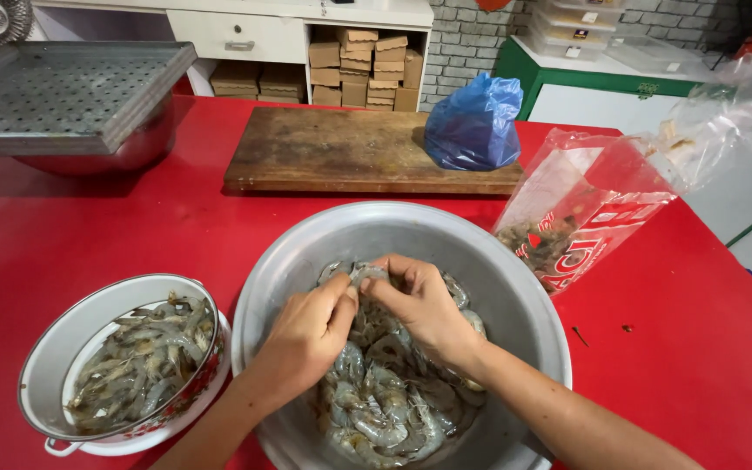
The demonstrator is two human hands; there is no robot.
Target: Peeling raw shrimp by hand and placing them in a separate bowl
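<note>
A large metal bowl (289,252) on the red table holds a heap of raw grey shrimp (385,400). Both my hands are inside it, above the heap. My left hand (311,331) and my right hand (419,305) meet at the fingertips and pinch a single shrimp (365,274) between them. To the left stands a white enamel bowl (54,348) with a patterned rim, holding more shrimp (137,365).
A clear plastic bag (580,213) with red print and shrimp scraps stands right of the big bowl. Behind lie a wooden cutting board (341,152) with a blue plastic bag (473,124). A perforated metal tray (63,91) rests on a pot at back left.
</note>
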